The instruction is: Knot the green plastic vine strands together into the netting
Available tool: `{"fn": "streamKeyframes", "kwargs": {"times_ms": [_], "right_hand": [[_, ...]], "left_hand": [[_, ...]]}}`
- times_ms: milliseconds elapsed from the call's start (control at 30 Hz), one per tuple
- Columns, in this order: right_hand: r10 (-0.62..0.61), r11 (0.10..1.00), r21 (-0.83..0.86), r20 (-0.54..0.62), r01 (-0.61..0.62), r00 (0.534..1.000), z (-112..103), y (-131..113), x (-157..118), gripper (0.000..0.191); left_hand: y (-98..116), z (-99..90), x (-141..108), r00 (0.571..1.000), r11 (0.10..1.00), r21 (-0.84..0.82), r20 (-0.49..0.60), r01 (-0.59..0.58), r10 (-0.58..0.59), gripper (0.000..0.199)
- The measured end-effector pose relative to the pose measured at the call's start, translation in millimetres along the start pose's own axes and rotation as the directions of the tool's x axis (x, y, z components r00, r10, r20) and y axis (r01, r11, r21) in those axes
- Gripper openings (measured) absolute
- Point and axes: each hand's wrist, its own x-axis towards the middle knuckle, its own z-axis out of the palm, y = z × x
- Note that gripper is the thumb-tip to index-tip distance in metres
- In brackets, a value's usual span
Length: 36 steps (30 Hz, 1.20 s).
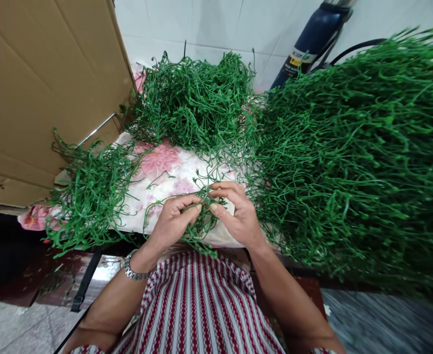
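Thin green plastic stems (204, 226) hang in a small tangle between my two hands, over the front edge of the flowered cloth (161, 160). My left hand (175, 219), with a metal watch on its wrist, pinches them between thumb and fingers. From the other side my right hand (236, 211) grips the same stems, its thumb and fingertips close to the left ones. A loose pile of green stems (91, 191) lies left of my hands, and another pile (198, 98) sits behind them. At the right rises a much larger green heap (356, 162).
A cardboard box (46, 88) stands at the left, with a metal wire (96, 129) at its lower edge. A dark blue bottle (307, 42) leans at the back against the white tiled wall (216, 24). A black strap (87, 280) hangs at the lower left.
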Motion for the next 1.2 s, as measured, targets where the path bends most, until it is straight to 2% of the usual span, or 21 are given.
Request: {"fn": "streamKeyframes", "kwargs": {"times_ms": [67, 133, 233, 333, 433, 500, 567, 733, 933, 1067, 1133, 1200], "right_hand": [[0.013, 0.999, -0.029, -0.010, -0.014, 1.000, 1, 2, -3, 0.012], [0.054, 0.998, -0.015, 0.010, -0.054, 0.998, 2, 3, -6, 0.020], [0.125, 0.987, 0.096, 0.053, -0.129, 0.991, 5, 3, -9, 0.031], [0.176, 0.950, 0.267, -0.039, -0.159, 0.984, 10, 2, -10, 0.030], [0.194, 0.947, 0.278, -0.101, -0.160, 0.976, 12, 0, -10, 0.020], [0.185, 0.961, 0.226, -0.089, -0.161, 0.979, 13, -2, -10, 0.012], [0.184, 0.960, 0.228, -0.078, -0.162, 0.980, 13, -2, -10, 0.016], [0.214, 0.922, 0.332, -0.008, -0.199, 0.977, 16, 4, -13, 0.035], [0.227, 0.873, 0.437, 0.030, -0.218, 0.973, 18, 16, -15, 0.032], [0.174, 0.915, 0.366, 0.013, -0.167, 0.985, 17, 13, -14, 0.028], [0.113, 0.961, 0.258, -0.032, -0.101, 0.993, 15, 9, -14, 0.021], [0.050, 0.991, 0.126, -0.077, -0.040, 0.996, 13, 7, -13, 0.014]], "left_hand": [[1, -0.9, 0, 1.000, 0.999, 0.038, -0.014, -0.002, 0.003, 0.016], [2, -1.5, 0, 1.000, 0.997, 0.078, -0.014, -0.003, 0.005, 0.023], [2, -2.1, 0, 0.999, 0.994, 0.107, 0.039, -0.018, 0.014, 0.035], [0, -1.4, 1, 0.999, 0.998, 0.063, 0.024, -0.027, 0.026, 0.035], [-3, 0.8, 2, 1.000, 1.000, 0.012, -0.015, -0.025, 0.025, 0.038], [-4, 2.3, 3, 0.999, 0.999, 0.012, -0.016, -0.050, 0.051, 0.038], [-5, 2.8, 4, 0.996, 0.996, 0.030, -0.004, -0.089, 0.089, 0.039], [-2, -0.1, 4, 0.992, 0.997, -0.003, 0.099, -0.081, 0.081, 0.039], [-2, 0.7, 5, 0.988, 0.997, -0.035, 0.138, -0.063, 0.067, 0.041], [-2, 3.7, 7, 0.990, 0.996, 0.001, 0.114, -0.088, 0.087, 0.044], [-2, 4.9, 6, 0.989, 0.992, 0.056, 0.102, -0.113, 0.107, 0.044], [-1, 6.0, 4, 0.982, 0.968, 0.178, 0.092, -0.177, 0.163, 0.042]]}}
